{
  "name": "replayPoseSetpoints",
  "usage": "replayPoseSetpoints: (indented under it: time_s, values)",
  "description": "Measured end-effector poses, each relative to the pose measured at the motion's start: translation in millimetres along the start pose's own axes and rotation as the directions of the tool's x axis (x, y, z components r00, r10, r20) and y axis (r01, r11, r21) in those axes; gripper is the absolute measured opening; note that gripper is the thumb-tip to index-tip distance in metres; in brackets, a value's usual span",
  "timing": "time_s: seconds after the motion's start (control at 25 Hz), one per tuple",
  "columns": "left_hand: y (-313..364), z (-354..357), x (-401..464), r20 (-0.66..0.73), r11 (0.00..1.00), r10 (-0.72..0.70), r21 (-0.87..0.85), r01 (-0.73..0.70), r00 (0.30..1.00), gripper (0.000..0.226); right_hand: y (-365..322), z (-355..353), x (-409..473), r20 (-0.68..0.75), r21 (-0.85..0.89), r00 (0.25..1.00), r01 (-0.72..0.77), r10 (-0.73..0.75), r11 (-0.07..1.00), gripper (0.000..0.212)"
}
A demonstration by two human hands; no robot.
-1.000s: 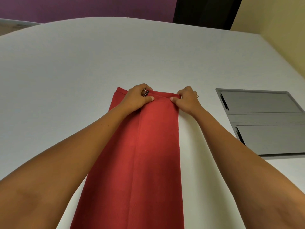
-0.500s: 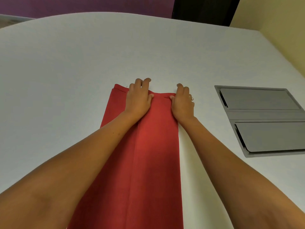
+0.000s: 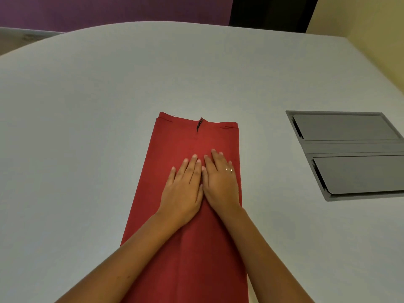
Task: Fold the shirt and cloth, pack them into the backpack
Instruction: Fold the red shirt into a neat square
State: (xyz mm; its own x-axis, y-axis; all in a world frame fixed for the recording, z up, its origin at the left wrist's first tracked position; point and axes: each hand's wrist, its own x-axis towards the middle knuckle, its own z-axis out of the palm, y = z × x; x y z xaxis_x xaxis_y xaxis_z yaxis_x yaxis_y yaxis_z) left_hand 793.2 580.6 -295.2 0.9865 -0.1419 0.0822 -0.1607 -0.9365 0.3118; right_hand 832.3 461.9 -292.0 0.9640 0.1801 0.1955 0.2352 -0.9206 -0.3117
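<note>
A red cloth [image 3: 175, 141], folded into a long narrow strip, lies flat on the white table [image 3: 87, 127] and runs from mid-table down past the frame's bottom edge. A small dark tag [image 3: 199, 124] shows at its far end. My left hand [image 3: 183, 189] and my right hand [image 3: 220, 182] lie flat side by side on the cloth, palms down, fingers straight, pressing it onto the table. A ring sits on my right hand. No shirt or backpack is in view.
A grey recessed panel with two lids [image 3: 349, 154] is set into the table at the right. The table's far edge curves in front of a purple wall [image 3: 109, 9] and a yellow wall [image 3: 360, 16].
Both hands let go of the cloth's far edge, flattened out, and slid toward me along the cloth, coming together at its middle. The tag at the far end is now uncovered.
</note>
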Motion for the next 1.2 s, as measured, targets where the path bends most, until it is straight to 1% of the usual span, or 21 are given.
replayPoseSetpoints:
  time_s: [0.12, 0.2, 0.28, 0.4, 0.44, 0.52, 0.56, 0.6, 0.68, 0.76, 0.8, 0.88, 0.96, 1.0, 1.12, 1.2]
  values:
    - [-4, 0, -27, -0.007, 0.995, 0.0, 0.101, 0.001, 1.0, 0.06, -1, -5, -35, 0.041, -0.126, 0.999, -0.019, 0.024, 0.992, 0.061]
    - [-2, -1, -43, -0.001, 0.994, -0.023, 0.108, 0.023, 1.0, 0.06, -3, -10, -56, 0.068, -0.158, 0.996, -0.045, 0.056, 0.986, 0.066]
    - [3, -5, -61, 0.017, 0.996, -0.064, 0.058, 0.063, 0.998, 0.061, -6, -16, -78, 0.08, -0.172, 0.994, -0.057, 0.072, 0.983, 0.066]
    - [15, -14, -90, 0.062, 0.986, -0.142, -0.076, 0.146, 0.988, 0.065, -14, -23, -113, 0.09, -0.164, 0.989, -0.102, 0.118, 0.981, 0.066]
    - [22, -19, -100, 0.059, 0.98, -0.165, -0.104, 0.17, 0.985, 0.064, -17, -26, -127, 0.091, -0.161, 0.987, -0.119, 0.134, 0.98, 0.067]
    - [36, -29, -117, 0.001, 0.963, -0.224, -0.153, 0.221, 0.975, 0.057, -22, -31, -155, 0.112, -0.156, 0.982, -0.131, 0.15, 0.979, 0.068]
    - [43, -35, -125, 0.004, 0.949, -0.255, -0.192, 0.251, 0.967, 0.054, -25, -34, -169, 0.13, -0.158, 0.98, -0.128, 0.149, 0.979, 0.068]
    - [50, -41, -132, 0.039, 0.931, -0.283, -0.23, 0.284, 0.958, 0.052, -28, -36, -184, 0.149, -0.164, 0.978, -0.122, 0.146, 0.979, 0.068]
    - [60, -49, -143, 0.151, 0.886, -0.336, -0.283, 0.366, 0.93, 0.057, -31, -42, -215, 0.173, -0.173, 0.974, -0.118, 0.148, 0.978, 0.068]
    - [65, -54, -153, 0.233, 0.85, -0.4, -0.268, 0.454, 0.886, 0.062, -33, -46, -245, 0.172, -0.174, 0.972, -0.131, 0.161, 0.976, 0.068]
    - [67, -56, -157, 0.252, 0.831, -0.434, -0.259, 0.492, 0.865, 0.059, -33, -48, -258, 0.169, -0.174, 0.97, -0.145, 0.174, 0.974, 0.069]
    - [68, -61, -167, 0.279, 0.799, -0.477, -0.257, 0.543, 0.834, 0.045, -35, -55, -285, 0.163, -0.175, 0.964, -0.18, 0.209, 0.968, 0.07]
    - [68, -64, -183, 0.31, 0.775, -0.479, -0.291, 0.561, 0.821, 0.035, -36, -61, -309, 0.18, -0.166, 0.957, -0.198, 0.227, 0.966, 0.069]
    - [68, -66, -191, 0.333, 0.772, -0.463, -0.304, 0.558, 0.822, 0.033, -36, -65, -319, 0.188, -0.166, 0.955, -0.2, 0.23, 0.966, 0.069]
    - [67, -75, -213, 0.398, 0.805, -0.359, -0.326, 0.496, 0.844, 0.037, -34, -77, -350, 0.213, -0.17, 0.947, -0.205, 0.239, 0.964, 0.068]
    - [69, -84, -223, 0.405, 0.829, -0.265, -0.368, 0.421, 0.875, 0.038, -32, -83, -369, 0.219, -0.182, 0.945, -0.204, 0.242, 0.962, 0.067]
